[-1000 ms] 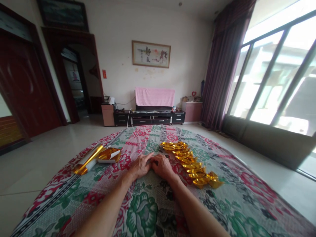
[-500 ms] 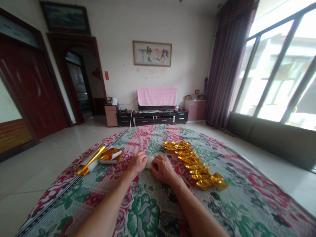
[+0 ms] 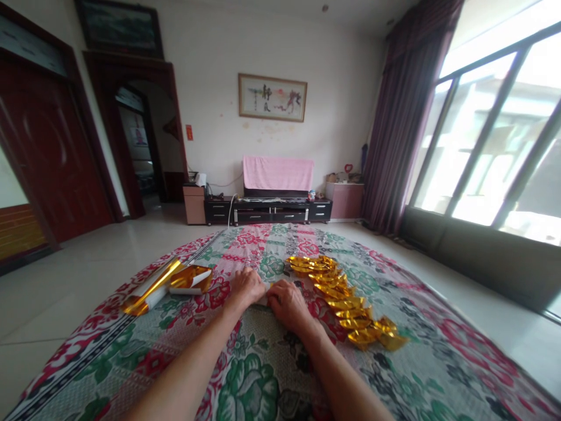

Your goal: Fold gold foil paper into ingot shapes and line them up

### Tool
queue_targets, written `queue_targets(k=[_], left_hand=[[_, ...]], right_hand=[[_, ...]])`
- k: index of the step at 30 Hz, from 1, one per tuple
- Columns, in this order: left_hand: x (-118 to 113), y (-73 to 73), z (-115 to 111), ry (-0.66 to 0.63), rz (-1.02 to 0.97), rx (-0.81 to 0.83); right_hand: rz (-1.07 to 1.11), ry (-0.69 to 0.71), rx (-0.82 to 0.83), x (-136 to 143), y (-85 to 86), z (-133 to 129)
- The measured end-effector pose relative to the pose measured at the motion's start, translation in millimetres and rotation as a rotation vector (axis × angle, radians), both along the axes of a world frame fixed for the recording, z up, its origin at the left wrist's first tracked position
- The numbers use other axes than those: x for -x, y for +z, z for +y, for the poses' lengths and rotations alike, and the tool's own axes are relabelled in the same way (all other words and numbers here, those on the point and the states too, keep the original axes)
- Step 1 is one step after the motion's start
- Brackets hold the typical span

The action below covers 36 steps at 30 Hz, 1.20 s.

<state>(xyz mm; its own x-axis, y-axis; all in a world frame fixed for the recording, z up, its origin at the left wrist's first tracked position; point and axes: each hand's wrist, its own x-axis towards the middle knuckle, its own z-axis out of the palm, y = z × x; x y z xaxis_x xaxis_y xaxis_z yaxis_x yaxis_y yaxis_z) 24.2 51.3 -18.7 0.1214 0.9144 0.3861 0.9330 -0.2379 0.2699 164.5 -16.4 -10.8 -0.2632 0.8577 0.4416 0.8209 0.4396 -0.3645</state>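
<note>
1 pink cloth (image 3: 278, 172) is draped above the black cabinet (image 3: 289, 218). A framed picture (image 3: 272, 97) hangs on the wall (image 3: 205, 105), a purple curtain (image 3: 405, 128) beside the window (image 3: 512, 146).

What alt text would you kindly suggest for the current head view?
A person's left hand and right hand are close together over a flowered cloth, with gold sheets to the left and folded gold pieces to the right.

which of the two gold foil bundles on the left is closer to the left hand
The shorter foil bundle, on the pair's right side, is closer to the left hand; the long foil bundle lies farther left.
</note>
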Motion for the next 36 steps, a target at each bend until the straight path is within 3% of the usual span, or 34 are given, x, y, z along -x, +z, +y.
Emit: queue_targets(k=[6,14,26,36], left_hand=[[-5,7.3,-4,0.045,-0.013,0.085],[-4,12.0,-12,-0.126,-0.108,0.054],[-6,11.1,-11,-0.078,-0.215,0.094],[0,14.6,-13,-0.27,-0.178,0.129]], right_hand=[[0.054,0.034,-0.047,-1,-3.6,1],[0.067,0.059,-0.078,-1,-3.6,1],[0.088,0.043,-0.064,-1,-6.5,3],[0.129,0.077,-0.089,-2,-9.0,5]])
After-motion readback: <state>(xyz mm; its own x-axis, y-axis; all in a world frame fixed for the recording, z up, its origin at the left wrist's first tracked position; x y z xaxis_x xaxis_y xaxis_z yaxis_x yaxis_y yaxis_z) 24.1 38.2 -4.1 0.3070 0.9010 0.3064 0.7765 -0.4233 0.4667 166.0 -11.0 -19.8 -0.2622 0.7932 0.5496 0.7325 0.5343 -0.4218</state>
